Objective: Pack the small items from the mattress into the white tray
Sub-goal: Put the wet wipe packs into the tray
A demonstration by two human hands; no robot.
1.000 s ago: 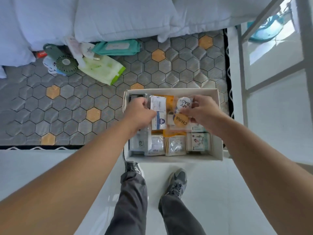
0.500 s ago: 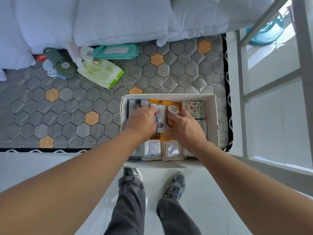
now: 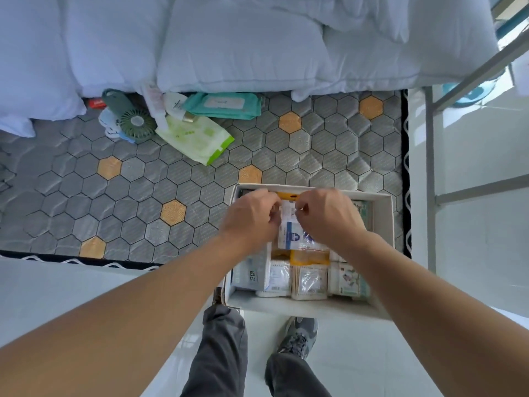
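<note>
I am watching both hands working over the far half of the white tray (image 3: pixel 315 308), which is sitting at the near right corner of the mattress (image 3: pixel 143 196). The left hand (image 3: pixel 252 222) and the right hand (image 3: pixel 326 222) are curling their fingers toward each other and pinching the top edge of a white packet (image 3: pixel 292 234) with a blue emblem. That packet is lying between them, inside the tray. Nearer me, 1 row of packets (image 3: pixel 309 279) is filling the tray's front. Well apart to the left, a green fan (image 3: pixel 137 124), a green wipes pack (image 3: pixel 197 138), a teal wipes pack (image 3: pixel 226 104) and a white tube (image 3: pixel 176 106) are lying on the mattress beside the pillows (image 3: pixel 229 47).
</note>
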